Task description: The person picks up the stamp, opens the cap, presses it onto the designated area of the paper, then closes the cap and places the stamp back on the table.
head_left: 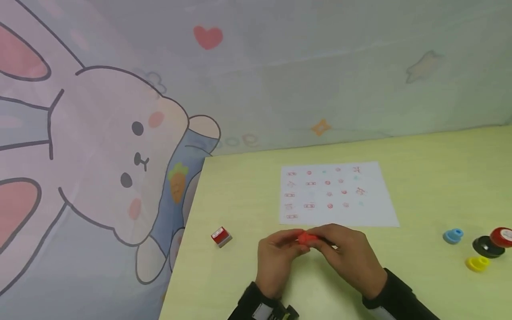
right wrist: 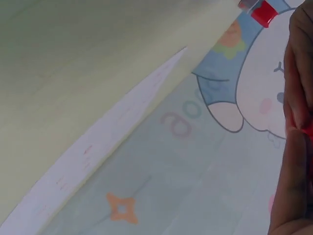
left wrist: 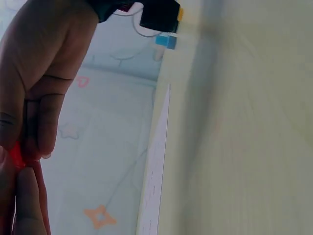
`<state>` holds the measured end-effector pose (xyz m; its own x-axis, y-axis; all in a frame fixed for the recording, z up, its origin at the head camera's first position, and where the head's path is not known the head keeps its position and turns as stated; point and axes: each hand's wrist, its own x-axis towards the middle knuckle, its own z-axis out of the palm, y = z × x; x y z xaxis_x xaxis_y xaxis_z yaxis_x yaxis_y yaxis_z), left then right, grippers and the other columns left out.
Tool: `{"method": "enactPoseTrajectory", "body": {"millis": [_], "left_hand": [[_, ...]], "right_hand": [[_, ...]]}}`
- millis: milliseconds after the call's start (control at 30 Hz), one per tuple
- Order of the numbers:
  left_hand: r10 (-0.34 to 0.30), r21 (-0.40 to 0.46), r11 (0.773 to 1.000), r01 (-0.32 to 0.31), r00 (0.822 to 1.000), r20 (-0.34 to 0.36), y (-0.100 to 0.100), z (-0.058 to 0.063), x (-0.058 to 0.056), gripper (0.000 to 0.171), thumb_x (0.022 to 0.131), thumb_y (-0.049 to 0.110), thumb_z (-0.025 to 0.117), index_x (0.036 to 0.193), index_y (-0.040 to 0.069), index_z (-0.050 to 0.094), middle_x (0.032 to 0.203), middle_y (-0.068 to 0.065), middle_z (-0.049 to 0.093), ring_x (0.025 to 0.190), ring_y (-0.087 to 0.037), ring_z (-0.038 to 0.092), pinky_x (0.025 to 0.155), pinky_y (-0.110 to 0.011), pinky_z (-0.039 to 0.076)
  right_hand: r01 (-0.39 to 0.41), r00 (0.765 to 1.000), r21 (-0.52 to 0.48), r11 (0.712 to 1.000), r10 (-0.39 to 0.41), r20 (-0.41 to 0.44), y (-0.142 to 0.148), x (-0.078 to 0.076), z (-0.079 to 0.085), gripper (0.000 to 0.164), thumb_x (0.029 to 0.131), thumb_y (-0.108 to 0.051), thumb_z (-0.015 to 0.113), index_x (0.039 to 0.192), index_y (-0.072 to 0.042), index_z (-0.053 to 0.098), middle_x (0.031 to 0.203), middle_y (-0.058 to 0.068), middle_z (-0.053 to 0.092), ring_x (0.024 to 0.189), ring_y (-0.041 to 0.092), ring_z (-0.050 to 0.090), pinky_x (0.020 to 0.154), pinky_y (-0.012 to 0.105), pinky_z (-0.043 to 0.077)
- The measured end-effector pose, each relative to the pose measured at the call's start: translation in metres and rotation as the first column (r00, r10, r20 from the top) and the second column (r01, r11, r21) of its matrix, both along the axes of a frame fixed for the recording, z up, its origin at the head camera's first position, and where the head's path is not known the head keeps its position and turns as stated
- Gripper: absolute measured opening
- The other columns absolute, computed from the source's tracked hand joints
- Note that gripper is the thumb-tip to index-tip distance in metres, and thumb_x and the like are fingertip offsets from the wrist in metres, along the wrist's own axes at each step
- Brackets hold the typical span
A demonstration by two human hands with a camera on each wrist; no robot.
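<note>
Low over the near side of the table, both hands meet at a small red stamp [head_left: 307, 238]. My left hand [head_left: 277, 262] pinches its left side, thumb and fingers closing in from the left. From the right, my right hand [head_left: 349, 255] grips it between thumb and curled fingers. Much of the stamp [left wrist: 17, 155] is covered by fingers in the left wrist view, and only a red edge shows in the right wrist view. Just beyond the hands lies a white sheet of paper [head_left: 380, 195] with rows of small red and pale green prints.
A red and grey block stamp [head_left: 221, 237] stands to the left. At the right are a blue stamp [head_left: 453, 236], a yellow stamp [head_left: 478, 264], a black round piece [head_left: 488, 247] and a red round piece [head_left: 500, 237]. A patterned cloth [head_left: 280, 80] hangs behind the table.
</note>
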<state>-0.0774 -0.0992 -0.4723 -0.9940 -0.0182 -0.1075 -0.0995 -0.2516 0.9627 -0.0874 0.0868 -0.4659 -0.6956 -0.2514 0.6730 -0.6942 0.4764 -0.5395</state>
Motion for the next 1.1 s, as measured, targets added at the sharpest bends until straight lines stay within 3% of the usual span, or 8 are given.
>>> {"method": "enactPoseTrajectory", "body": {"millis": [133, 267, 467, 533, 667, 767, 933, 1100], "left_hand": [[-0.017, -0.002, 1.000, 0.017, 1.000, 0.000, -0.003, 0.000, 0.000, 0.033, 0.086, -0.014, 0.087, 0.119, -0.012, 0.082, 0.110, -0.022, 0.087, 0.087, -0.008, 0.084, 0.082, -0.025, 0.069], [-0.047, -0.177, 0.984, 0.020, 0.987, -0.151, -0.002, -0.003, 0.002, 0.035, 0.090, -0.005, 0.091, 0.124, -0.001, 0.085, 0.116, -0.020, 0.086, 0.094, -0.007, 0.084, 0.084, -0.022, 0.067], [-0.112, -0.433, 0.892, -0.132, 0.863, -0.493, -0.003, -0.009, 0.006, 0.039, 0.089, 0.004, 0.092, 0.128, 0.004, 0.084, 0.113, -0.017, 0.087, 0.095, -0.018, 0.086, 0.082, -0.026, 0.071], [-0.096, -0.402, 0.909, -0.112, 0.881, -0.464, -0.003, -0.009, 0.006, 0.036, 0.091, 0.001, 0.089, 0.127, 0.000, 0.084, 0.110, -0.021, 0.087, 0.088, -0.012, 0.084, 0.081, -0.025, 0.071], [-0.044, -0.163, 0.987, 0.012, 0.980, -0.194, -0.010, -0.009, -0.002, 0.033, 0.100, -0.007, 0.079, 0.133, -0.010, 0.078, 0.112, -0.029, 0.084, 0.085, -0.004, 0.081, 0.084, -0.024, 0.070], [-0.017, -0.026, 1.000, 0.017, 0.999, -0.035, -0.024, -0.011, -0.011, 0.036, 0.104, -0.007, 0.074, 0.139, -0.015, 0.071, 0.114, -0.020, 0.085, 0.087, -0.008, 0.083, 0.087, -0.026, 0.071], [-0.020, 0.071, 0.997, 0.016, 0.999, 0.047, -0.047, -0.017, -0.018, 0.044, 0.106, -0.003, 0.074, 0.147, -0.014, 0.066, 0.119, -0.008, 0.085, 0.095, -0.012, 0.084, 0.095, -0.025, 0.069], [-0.086, 0.163, 0.984, 0.069, 0.992, 0.098, -0.050, -0.024, -0.016, 0.050, 0.108, 0.006, 0.075, 0.155, -0.009, 0.063, 0.128, -0.007, 0.084, 0.103, -0.012, 0.083, 0.101, -0.026, 0.068]], "right_hand": [[-0.041, 0.998, -0.016, 0.999, 0.040, -0.048, 0.000, -0.003, -0.001, 0.017, 0.098, -0.024, 0.086, 0.114, -0.018, 0.087, 0.103, -0.005, 0.087, 0.089, 0.010, 0.082, 0.084, 0.009, 0.061], [-0.016, 0.994, -0.024, 1.000, 0.018, 0.109, 0.001, -0.003, 0.007, 0.025, 0.090, -0.007, 0.093, 0.110, -0.019, 0.087, 0.100, -0.007, 0.087, 0.084, -0.002, 0.076, 0.075, 0.011, 0.060], [0.019, 0.964, -0.010, 1.000, -0.016, 0.266, -0.001, 0.003, 0.014, 0.015, 0.096, -0.012, 0.090, 0.107, -0.021, 0.086, 0.097, -0.012, 0.085, 0.081, -0.007, 0.071, 0.069, 0.018, 0.060], [0.022, 0.976, -0.036, 0.999, -0.013, 0.219, -0.003, 0.004, 0.010, 0.016, 0.095, -0.011, 0.090, 0.108, -0.021, 0.087, 0.097, -0.011, 0.086, 0.083, -0.005, 0.074, 0.072, 0.014, 0.060], [0.033, 0.999, -0.079, 0.996, -0.032, 0.014, -0.001, -0.001, 0.008, 0.018, 0.105, -0.035, 0.081, 0.109, -0.019, 0.088, 0.101, -0.005, 0.087, 0.091, 0.001, 0.078, 0.088, 0.005, 0.058], [0.041, 0.995, -0.027, 0.999, -0.044, -0.093, 0.009, -0.011, 0.015, 0.033, 0.106, -0.045, 0.072, 0.110, -0.017, 0.088, 0.102, -0.002, 0.087, 0.094, 0.009, 0.081, 0.090, 0.009, 0.061], [0.080, 0.989, 0.223, 0.972, -0.106, 0.104, 0.022, -0.051, 0.021, 0.020, 0.094, -0.012, 0.091, 0.112, -0.008, 0.084, 0.099, 0.002, 0.086, 0.086, 0.018, 0.079, 0.081, 0.036, 0.068], [-0.045, 0.940, 0.407, 0.912, -0.099, 0.326, 0.013, -0.090, 0.001, 0.014, 0.096, -0.006, 0.089, 0.109, -0.004, 0.085, 0.097, 0.004, 0.085, 0.089, 0.020, 0.077, 0.089, 0.047, 0.068]]}}
